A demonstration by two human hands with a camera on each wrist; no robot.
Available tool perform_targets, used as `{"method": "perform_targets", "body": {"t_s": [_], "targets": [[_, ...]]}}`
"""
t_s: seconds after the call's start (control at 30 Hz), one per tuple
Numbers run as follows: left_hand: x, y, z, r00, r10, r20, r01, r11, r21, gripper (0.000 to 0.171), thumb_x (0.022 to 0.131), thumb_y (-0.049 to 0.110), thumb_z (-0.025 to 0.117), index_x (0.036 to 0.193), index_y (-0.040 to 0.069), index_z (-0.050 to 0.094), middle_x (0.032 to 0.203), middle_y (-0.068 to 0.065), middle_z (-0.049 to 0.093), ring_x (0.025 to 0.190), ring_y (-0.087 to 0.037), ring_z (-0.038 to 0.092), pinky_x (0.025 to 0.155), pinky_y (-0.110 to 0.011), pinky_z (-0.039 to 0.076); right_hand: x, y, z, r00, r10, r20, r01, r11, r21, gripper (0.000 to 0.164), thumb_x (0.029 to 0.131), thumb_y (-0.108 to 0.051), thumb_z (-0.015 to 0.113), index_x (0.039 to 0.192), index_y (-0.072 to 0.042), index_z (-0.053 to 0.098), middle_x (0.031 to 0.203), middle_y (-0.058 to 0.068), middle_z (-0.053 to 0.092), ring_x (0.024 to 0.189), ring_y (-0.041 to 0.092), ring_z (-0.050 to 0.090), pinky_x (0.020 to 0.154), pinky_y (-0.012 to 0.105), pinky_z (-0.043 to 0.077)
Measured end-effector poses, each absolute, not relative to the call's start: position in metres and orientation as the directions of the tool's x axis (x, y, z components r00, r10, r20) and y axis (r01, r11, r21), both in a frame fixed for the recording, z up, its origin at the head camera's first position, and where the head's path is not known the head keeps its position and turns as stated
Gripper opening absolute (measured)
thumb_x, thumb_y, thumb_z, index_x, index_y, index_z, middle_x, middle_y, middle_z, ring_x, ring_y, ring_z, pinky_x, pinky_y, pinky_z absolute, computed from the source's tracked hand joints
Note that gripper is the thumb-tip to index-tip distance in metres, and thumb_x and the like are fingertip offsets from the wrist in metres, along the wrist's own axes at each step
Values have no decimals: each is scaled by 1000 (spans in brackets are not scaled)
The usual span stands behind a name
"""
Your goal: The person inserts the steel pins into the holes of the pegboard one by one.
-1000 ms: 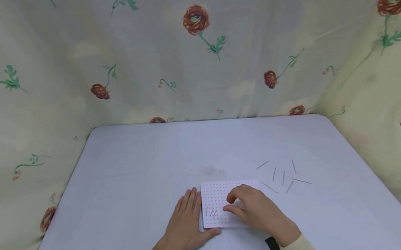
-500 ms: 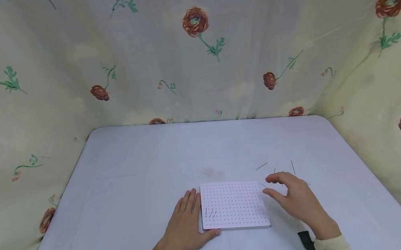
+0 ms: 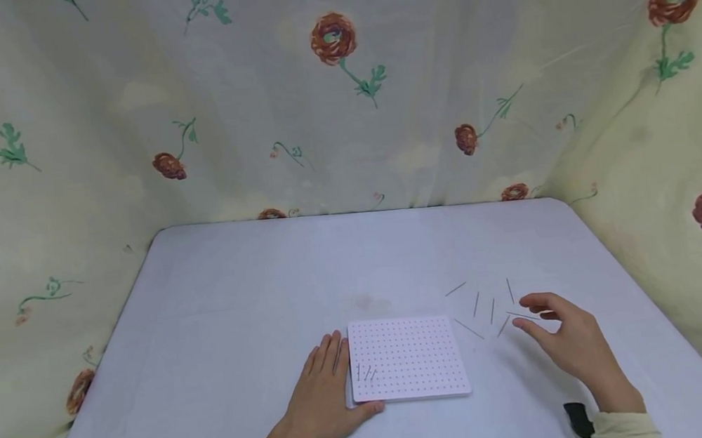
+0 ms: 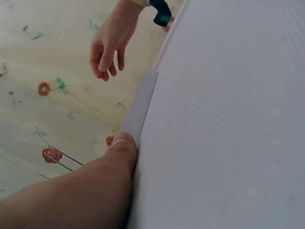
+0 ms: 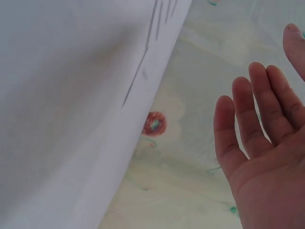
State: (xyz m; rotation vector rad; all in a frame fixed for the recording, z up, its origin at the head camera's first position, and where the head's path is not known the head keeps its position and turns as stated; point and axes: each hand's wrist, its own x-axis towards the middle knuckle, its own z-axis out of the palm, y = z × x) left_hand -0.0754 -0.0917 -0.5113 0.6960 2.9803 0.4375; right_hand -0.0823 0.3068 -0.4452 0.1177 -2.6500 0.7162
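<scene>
A white pegboard [image 3: 407, 354] with rows of small holes lies on the table. Three thin metal pins [image 3: 368, 372] stand in holes near its left edge; the left wrist view shows such pins [image 4: 68, 156] upright behind the thumb. My left hand [image 3: 320, 395] lies flat along the board's left side, fingers straight, its thumb touching the front edge [image 4: 138, 112]. To the right of the board, several loose thin pins [image 3: 492, 311] are scattered. Above the rightmost of these hovers my right hand [image 3: 568, 335], thumb and fingers apart, with nothing visible between them.
The white tabletop [image 3: 256, 284] reaches back to a flowered cloth [image 3: 238, 103] that hangs behind and at both sides. A dark strap piece [image 3: 578, 421] sits at the right wrist. A faint stain [image 3: 368, 303] marks the table behind the board.
My right hand has left the board and moved right, over the loose pins, its fingers spreading apart. The left hand and the board have stayed in place.
</scene>
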Motion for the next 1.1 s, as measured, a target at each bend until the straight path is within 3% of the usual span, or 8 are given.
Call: {"method": "perform_targets", "body": {"t_s": [0.13, 0.2, 0.43, 0.7, 0.8, 0.93, 1.0, 1.1], "targets": [[-75, -92, -510, -895, 444, 29, 433, 854, 289, 117, 84, 83, 53, 159, -3, 27, 168, -21, 24, 157, -37, 21, 126, -52, 26, -84, 327, -453, -923, 43, 382, -166, 851, -498, 35, 83, -17, 86, 114, -9, 71, 107, 10, 76, 92, -20, 51, 80, 0, 44], [-74, -92, -510, -895, 444, 31, 433, 853, 292, 117, 84, 83, 53, 158, -4, 28, 168, -22, 24, 157, -38, 22, 125, -53, 26, -86, 336, -457, -926, 54, 373, -156, 846, -510, 36, 83, -17, 86, 114, -8, 70, 107, 11, 76, 92, -25, 47, 80, -1, 43], [-74, -92, -507, -896, 444, 7, 427, 858, 285, 117, 84, 84, 52, 159, -3, 27, 168, -21, 24, 158, -37, 21, 126, -52, 26, -91, 358, -470, -939, 107, 326, -106, 813, -573, 36, 84, -16, 85, 116, -6, 70, 108, 18, 74, 89, -25, 50, 76, 0, 46], [-75, -91, -510, -898, 439, 8, 424, 862, 278, 117, 84, 84, 51, 160, -2, 25, 169, -20, 23, 158, -36, 20, 126, -51, 25, -96, 372, -475, -969, 168, 182, 35, 820, -571, 41, 91, -32, 79, 125, -11, 69, 117, 18, 74, 82, -26, 48, 71, 2, 45], [-76, -91, -510, -900, 436, 2, 420, 866, 271, 118, 84, 85, 50, 160, -1, 24, 169, -19, 21, 159, -35, 19, 127, -51, 24, -96, 374, -475, -976, 188, 108, 95, 821, -563, 45, 91, -38, 77, 126, -12, 69, 118, 18, 74, 82, -16, 56, 69, 6, 45], [-77, -91, -510, -901, 433, -4, 416, 868, 271, 118, 84, 85, 50, 160, -1, 25, 169, -20, 21, 159, -36, 18, 127, -51, 24, -98, 375, -477, -979, 196, 54, 132, 816, -562, 49, 91, -42, 77, 128, -11, 69, 119, 20, 72, 93, 19, 73, 69, 12, 47], [-76, -91, -510, -901, 434, 1, 417, 866, 277, 118, 84, 85, 50, 160, -2, 26, 169, -20, 23, 158, -36, 20, 126, -52, 25, -99, 375, -478, -979, 201, 25, 152, 811, -565, 51, 92, -42, 76, 130, -10, 67, 121, 21, 71, 101, 33, 72, 73, 19, 52], [-75, -91, -509, -901, 435, -2, 416, 864, 283, 117, 84, 85, 51, 160, -2, 26, 169, -20, 23, 158, -36, 20, 126, -52, 25, -102, 377, -481, -976, 216, -30, 195, 799, -568, 55, 93, -44, 74, 134, -8, 65, 125, 23, 68, 109, 40, 68, 81, 35, 57]]}}
